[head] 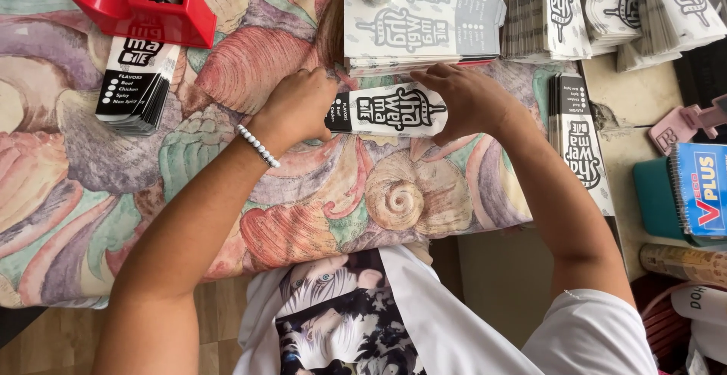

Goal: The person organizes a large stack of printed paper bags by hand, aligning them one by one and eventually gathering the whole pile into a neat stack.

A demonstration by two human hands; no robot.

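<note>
Both hands gripping one flat printed sleeve (388, 110) on a shell-patterned cloth (363, 193), left hand (297, 106) pinching its black end, right hand (468, 101) pressing its white end. Just beyond, a stack (424, 15) of flat sleeves; far left, a red tape dispenser (140, 8).

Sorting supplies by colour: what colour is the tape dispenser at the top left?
The tape dispenser is bright red, seen clearly in the head view, resting on a stack of flat cartons.

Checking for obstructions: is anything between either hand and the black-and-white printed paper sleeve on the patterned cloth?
Nothing visible: the left hand and right hand both press directly on the flat black-and-white printed paper sleeve.
</note>
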